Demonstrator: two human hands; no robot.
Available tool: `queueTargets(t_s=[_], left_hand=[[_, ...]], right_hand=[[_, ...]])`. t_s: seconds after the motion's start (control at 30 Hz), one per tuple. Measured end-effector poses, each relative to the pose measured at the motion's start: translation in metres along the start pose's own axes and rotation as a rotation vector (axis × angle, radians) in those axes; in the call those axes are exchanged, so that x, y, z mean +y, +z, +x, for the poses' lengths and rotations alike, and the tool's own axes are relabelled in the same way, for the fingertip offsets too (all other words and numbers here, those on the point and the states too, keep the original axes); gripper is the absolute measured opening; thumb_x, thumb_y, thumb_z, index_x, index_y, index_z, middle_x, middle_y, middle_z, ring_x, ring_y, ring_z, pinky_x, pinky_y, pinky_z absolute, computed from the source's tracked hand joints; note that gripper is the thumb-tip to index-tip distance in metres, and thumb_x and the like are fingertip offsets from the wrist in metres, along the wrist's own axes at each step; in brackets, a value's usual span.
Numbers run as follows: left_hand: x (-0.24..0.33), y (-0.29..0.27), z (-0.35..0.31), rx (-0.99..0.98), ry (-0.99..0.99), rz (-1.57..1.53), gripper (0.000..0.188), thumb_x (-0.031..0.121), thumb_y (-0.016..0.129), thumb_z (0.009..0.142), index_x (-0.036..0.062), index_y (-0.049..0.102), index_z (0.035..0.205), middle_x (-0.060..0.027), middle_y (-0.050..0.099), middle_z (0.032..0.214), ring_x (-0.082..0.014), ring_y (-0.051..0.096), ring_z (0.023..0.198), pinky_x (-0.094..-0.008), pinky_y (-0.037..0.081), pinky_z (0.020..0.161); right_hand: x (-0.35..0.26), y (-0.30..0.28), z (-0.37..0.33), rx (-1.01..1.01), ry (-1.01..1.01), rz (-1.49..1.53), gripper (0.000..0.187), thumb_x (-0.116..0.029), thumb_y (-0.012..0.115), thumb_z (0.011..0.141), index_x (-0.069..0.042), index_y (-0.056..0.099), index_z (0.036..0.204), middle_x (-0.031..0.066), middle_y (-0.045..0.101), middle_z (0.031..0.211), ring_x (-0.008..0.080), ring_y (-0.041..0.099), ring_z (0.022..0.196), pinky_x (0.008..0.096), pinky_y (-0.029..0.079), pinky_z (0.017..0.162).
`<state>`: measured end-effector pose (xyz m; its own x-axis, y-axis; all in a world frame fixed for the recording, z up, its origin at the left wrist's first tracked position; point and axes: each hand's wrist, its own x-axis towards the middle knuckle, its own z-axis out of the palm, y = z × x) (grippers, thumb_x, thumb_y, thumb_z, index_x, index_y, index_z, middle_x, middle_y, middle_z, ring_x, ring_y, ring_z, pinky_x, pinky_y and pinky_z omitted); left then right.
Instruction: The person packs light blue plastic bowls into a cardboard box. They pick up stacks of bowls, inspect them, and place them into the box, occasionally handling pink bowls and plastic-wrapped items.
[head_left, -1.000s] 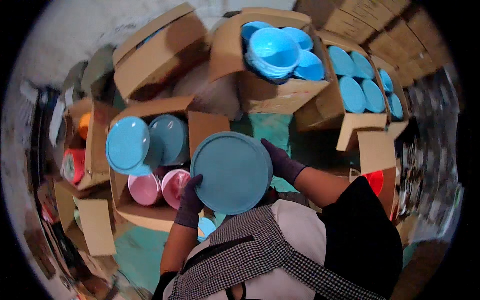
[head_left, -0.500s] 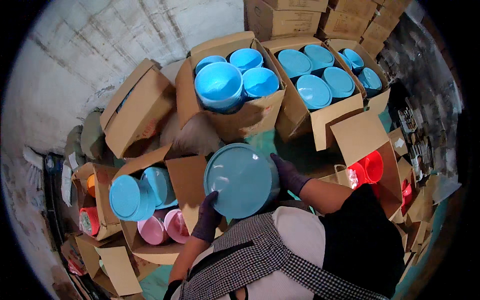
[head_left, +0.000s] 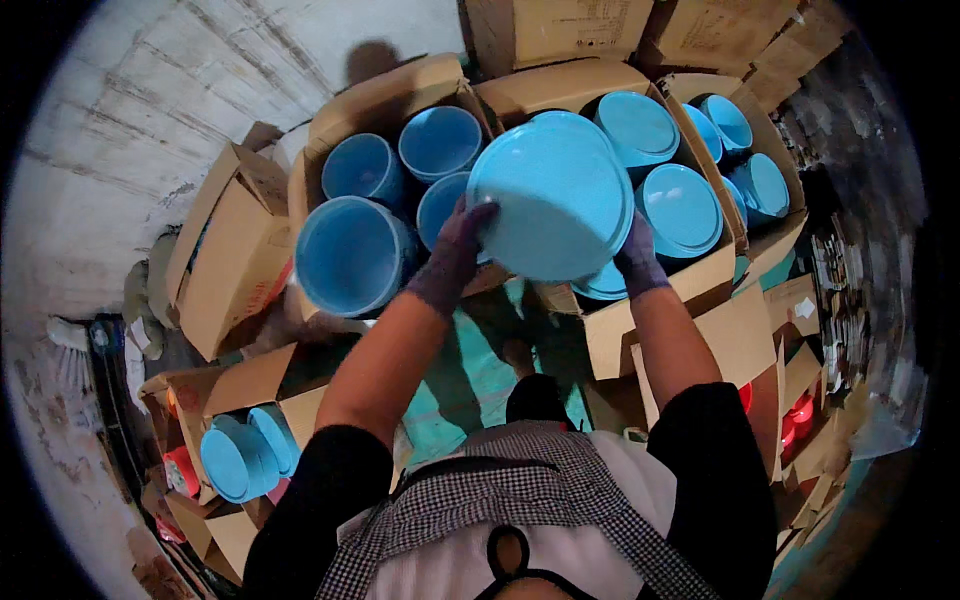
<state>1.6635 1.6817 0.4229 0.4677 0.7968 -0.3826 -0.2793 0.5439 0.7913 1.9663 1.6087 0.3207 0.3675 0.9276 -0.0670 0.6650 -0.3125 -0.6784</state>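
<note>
Between both gloved hands I carry a blue lidded bucket (head_left: 552,196), its round lid facing up. My left hand (head_left: 462,244) grips the bucket's left side, thumb over the lid's edge. On the opposite side my right hand (head_left: 640,250) presses against it, its fingers partly hidden. The bucket hangs over an open cardboard box (head_left: 655,305) of lidded blue buckets, covering part of it. Inside that box a lidded bucket (head_left: 679,211) sits to the right of the one I hold. To the left, another box (head_left: 312,170) holds several blue buckets without lids (head_left: 350,255).
A third box (head_left: 790,215) with blue buckets stands at the right. Stacked cartons (head_left: 580,30) line the back. At lower left, blue lidded containers (head_left: 238,460) lie in a box. Red items (head_left: 798,415) show at lower right. Green sheeting (head_left: 455,385) covers the floor.
Both hands have moved forward, carrying the blue lidded bucket away from my body to above the box of lidded buckets. My arms are now stretched out, and the view has shifted.
</note>
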Motion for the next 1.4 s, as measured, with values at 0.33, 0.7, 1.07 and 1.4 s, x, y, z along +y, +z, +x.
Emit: queueTargets(t_s=[0.33, 0.7, 1.07, 1.4], left_hand=[[-0.048, 0.003, 0.104, 0.073, -0.033, 0.253, 0.051, 0.026, 0.061, 0.085, 0.0054, 0.050, 0.130, -0.0130, 0.057, 0.118, -0.0279, 0.056, 0.111, -0.0417, 0.044, 0.096], [-0.053, -0.010, 0.137, 0.002, 0.016, 0.170, 0.063, 0.028, 0.062, 0.085, 0.0121, 0.042, 0.143, -0.0139, 0.055, 0.129, -0.0294, 0.052, 0.117, -0.0382, 0.040, 0.100], [-0.073, -0.088, -0.187, 0.137, -0.043, 0.746, 0.068, 0.039, 0.065, 0.088, 0.0066, 0.041, 0.142, -0.0180, 0.054, 0.131, -0.0286, 0.052, 0.122, -0.0417, 0.039, 0.105], [-0.079, -0.337, -0.513, 1.707, 0.580, 0.221, 0.053, 0.011, 0.065, 0.089, -0.0006, 0.046, 0.137, -0.0135, 0.055, 0.129, -0.0203, 0.054, 0.115, -0.0363, 0.047, 0.095]], right_hand=[[0.031, -0.001, 0.020, -0.083, 0.568, 1.022, 0.070, -0.018, 0.059, 0.091, -0.014, 0.023, 0.150, 0.0208, 0.056, 0.129, 0.0359, 0.059, 0.112, 0.0425, 0.048, 0.092], [0.009, -0.012, 0.030, 0.091, 0.749, 1.238, 0.065, -0.050, 0.048, 0.095, -0.010, 0.037, 0.144, 0.0140, 0.054, 0.133, 0.0310, 0.052, 0.118, 0.0443, 0.041, 0.099], [-0.149, -0.017, -0.052, 0.191, -0.308, 0.387, 0.044, -0.022, 0.045, 0.101, 0.003, 0.045, 0.136, 0.0146, 0.049, 0.138, 0.0265, 0.050, 0.122, 0.0402, 0.041, 0.102], [-0.437, 0.228, -0.235, -1.465, -0.419, 0.568, 0.074, -0.020, 0.065, 0.088, 0.002, 0.026, 0.148, 0.0186, 0.037, 0.148, 0.0289, 0.037, 0.136, 0.0401, 0.029, 0.112]])
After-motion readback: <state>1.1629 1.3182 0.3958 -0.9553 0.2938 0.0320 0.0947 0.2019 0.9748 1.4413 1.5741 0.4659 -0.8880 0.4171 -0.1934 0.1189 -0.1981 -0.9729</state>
